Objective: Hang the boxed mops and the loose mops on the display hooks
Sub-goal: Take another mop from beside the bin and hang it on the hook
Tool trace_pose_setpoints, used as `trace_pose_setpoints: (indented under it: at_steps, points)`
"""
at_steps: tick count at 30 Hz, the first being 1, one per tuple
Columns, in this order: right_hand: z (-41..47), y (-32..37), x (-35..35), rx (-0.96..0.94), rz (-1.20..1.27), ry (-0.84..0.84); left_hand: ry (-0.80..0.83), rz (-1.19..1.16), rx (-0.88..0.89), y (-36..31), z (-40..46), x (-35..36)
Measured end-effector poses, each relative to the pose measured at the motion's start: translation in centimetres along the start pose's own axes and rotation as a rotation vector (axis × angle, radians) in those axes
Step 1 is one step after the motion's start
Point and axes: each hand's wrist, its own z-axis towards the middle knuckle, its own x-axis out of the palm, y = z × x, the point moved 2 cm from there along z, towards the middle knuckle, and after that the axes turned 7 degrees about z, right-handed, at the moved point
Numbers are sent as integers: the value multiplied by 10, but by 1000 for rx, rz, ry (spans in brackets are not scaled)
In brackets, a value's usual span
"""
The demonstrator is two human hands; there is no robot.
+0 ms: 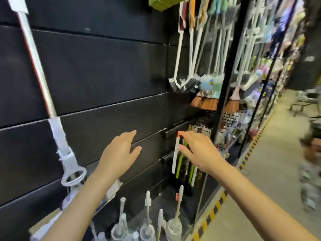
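Loose mop (37,70) — leaning on the black panel wall (104,70), far left. Long, stiff pole, likely light; best gripped mid-shaft. Left hand (118,153) and right hand (199,152) — fingers spread, holding nothing.

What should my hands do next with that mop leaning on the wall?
Probably bring the left hand over to grip the silver mop handle. Both hands are open and hold nothing, the right hand is by the hanging brushes, and the mop leans against the black wall panel, seemingly unhung.
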Motion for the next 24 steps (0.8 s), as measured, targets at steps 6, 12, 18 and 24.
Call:
trace_pose_setpoints:
  at_steps: [6, 12, 18, 24]
  points:
    - [-177, -111, 14, 486, 24, 75, 370, -214, 201, -103, -49, 111]
    - [-348, -169, 25, 926, 174, 26, 705, -268, 371, -208, -109, 195]
    - [-491, -218, 1, 1206, 202, -50, 894, -341, 561, -366, -172, 255]
    - [-594, -282, -38, 1372, 292, -200, 1043, -597, 526, -523, -214, 289]
